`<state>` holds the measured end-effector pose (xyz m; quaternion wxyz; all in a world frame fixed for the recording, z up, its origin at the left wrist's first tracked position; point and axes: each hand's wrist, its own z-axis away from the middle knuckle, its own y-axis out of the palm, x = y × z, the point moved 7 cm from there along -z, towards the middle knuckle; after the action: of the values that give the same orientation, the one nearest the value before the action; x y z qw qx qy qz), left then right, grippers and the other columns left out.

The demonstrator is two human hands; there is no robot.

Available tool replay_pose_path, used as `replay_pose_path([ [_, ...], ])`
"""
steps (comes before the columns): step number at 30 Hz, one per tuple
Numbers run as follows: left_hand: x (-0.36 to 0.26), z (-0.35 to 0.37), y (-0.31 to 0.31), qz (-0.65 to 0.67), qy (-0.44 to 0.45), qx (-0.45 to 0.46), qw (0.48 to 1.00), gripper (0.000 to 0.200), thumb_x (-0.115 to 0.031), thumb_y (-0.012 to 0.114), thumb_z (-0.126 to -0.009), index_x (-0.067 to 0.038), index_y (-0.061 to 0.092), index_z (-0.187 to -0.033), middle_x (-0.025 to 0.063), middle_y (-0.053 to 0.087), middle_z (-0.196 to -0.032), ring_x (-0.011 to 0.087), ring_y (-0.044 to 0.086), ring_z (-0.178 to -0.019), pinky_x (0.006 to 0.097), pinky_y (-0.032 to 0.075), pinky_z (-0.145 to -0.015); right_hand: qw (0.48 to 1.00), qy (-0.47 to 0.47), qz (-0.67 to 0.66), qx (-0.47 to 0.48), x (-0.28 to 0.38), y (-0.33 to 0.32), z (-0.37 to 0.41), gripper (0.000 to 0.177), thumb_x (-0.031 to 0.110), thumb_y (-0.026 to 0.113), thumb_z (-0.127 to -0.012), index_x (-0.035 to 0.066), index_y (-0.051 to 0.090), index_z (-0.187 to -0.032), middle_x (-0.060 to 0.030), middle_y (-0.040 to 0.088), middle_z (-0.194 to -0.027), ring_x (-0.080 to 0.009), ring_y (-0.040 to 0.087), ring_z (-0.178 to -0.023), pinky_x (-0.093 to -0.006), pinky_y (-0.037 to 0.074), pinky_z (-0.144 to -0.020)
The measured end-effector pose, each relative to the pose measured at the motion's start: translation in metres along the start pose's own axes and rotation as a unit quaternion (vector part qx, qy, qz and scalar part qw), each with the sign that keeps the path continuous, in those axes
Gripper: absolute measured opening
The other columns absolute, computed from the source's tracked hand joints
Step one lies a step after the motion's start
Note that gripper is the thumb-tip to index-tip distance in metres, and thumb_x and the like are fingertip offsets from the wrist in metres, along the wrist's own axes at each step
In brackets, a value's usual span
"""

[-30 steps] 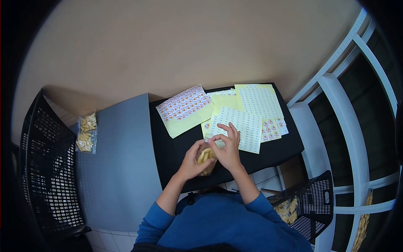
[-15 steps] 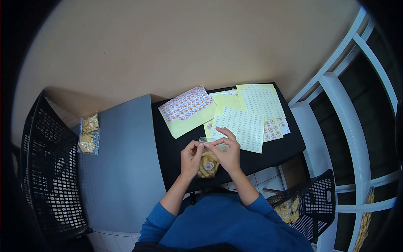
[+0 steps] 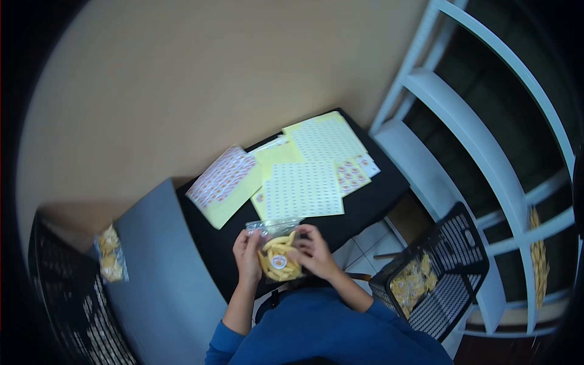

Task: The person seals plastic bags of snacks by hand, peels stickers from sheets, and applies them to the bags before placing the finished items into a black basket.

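A clear zip bag of yellow finger-shaped snacks (image 3: 281, 258), with a round sticker on its front, hangs upright between my hands at the table's near edge. My left hand (image 3: 247, 255) grips the bag's left side, thumb in front. Beside the right side of the bag is my right hand (image 3: 315, 252), slightly blurred, its fingers bent and apart and overlapping the bag's edge. Just beyond the bag lie a sheet of small printed labels (image 3: 304, 188) and a sheet of round pink stickers (image 3: 225, 176).
The black-covered table (image 3: 371, 210) adjoins a grey tabletop (image 3: 164, 267) with another snack bag (image 3: 111, 255). A black crate (image 3: 79, 304) stands at left. At lower right, a second crate (image 3: 453, 243) holds bagged snacks (image 3: 413, 283). White shelving (image 3: 462, 121) rises at right.
The view has turned toward the right. My hands have left the bag's top edge and moved down to its sides, and the bag's front now shows more fully.
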<state>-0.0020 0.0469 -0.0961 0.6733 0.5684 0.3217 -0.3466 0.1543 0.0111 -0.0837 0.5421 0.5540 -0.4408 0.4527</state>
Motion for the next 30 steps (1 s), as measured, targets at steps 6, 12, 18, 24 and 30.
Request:
replay_pose_path([
  [6, 0.01, 0.019, 0.019, 0.009, -0.036, 0.036, 0.999, 0.02, -0.02, 0.042, -0.092, -0.002, 0.051, -0.088, 0.0087, 0.059, -0.084, 0.0142, 0.057, -0.077, 0.0276, 0.045, -0.072, 0.993, 0.063, 0.082, 0.052, 0.007, -0.005, 0.03, 0.039, 0.011, 0.065, -0.079, -0.001, 0.047, -0.111, -0.0099, 0.06, -0.099, -0.0139, 0.058, -0.09, -0.0245, 0.049, -0.073],
  [12, 0.003, 0.034, 0.04, -0.147, 0.037, 0.075, 0.986, 0.035, -0.008, 0.048, -0.088, 0.002, 0.042, -0.121, 0.0156, 0.055, -0.108, 0.0179, 0.057, -0.093, 0.0285, 0.045, -0.083, 0.949, -0.073, 0.211, -0.224, 0.037, -0.08, 0.08, 0.035, 0.017, 0.068, -0.076, 0.0, 0.053, -0.102, -0.0073, 0.061, -0.081, -0.0082, 0.056, -0.071, -0.0239, 0.047, -0.061],
  [18, -0.01, 0.028, 0.034, -0.216, 0.058, 0.081, 0.971, 0.048, 0.003, 0.056, -0.08, 0.001, 0.037, -0.124, -0.0029, 0.049, -0.057, 0.0027, 0.045, -0.051, 0.0168, 0.044, -0.054, 0.734, -0.18, 0.143, -0.638, 0.034, -0.238, 0.225, 0.021, 0.009, 0.058, -0.083, 0.0, 0.052, -0.101, -0.0068, 0.059, -0.087, -0.0102, 0.057, -0.075, -0.0227, 0.047, -0.064],
  [24, 0.0, 0.026, 0.026, -0.08, -0.015, 0.092, 0.992, 0.023, -0.023, 0.04, -0.091, -0.004, 0.049, -0.082, -0.0062, 0.024, -0.045, 0.001, 0.022, -0.037, 0.0156, 0.02, -0.036, 0.593, -0.136, 0.192, -0.77, -0.002, -0.293, 0.343, 0.025, 0.017, 0.062, -0.081, -0.002, 0.054, -0.094, -0.007, 0.059, -0.079, -0.009, 0.053, -0.068, -0.0208, 0.042, -0.059],
  [30, 0.007, 0.028, 0.038, -0.153, 0.006, 0.226, 0.962, 0.03, -0.035, 0.041, -0.088, -0.006, 0.046, -0.088, -0.0075, 0.02, -0.052, 0.003, 0.019, -0.047, 0.0184, 0.017, -0.047, 0.553, -0.145, 0.083, -0.816, -0.015, -0.31, 0.394, 0.023, 0.021, 0.061, -0.082, -0.001, 0.055, -0.088, -0.002, 0.055, -0.073, -0.008, 0.046, -0.063, -0.0231, 0.038, -0.057],
])
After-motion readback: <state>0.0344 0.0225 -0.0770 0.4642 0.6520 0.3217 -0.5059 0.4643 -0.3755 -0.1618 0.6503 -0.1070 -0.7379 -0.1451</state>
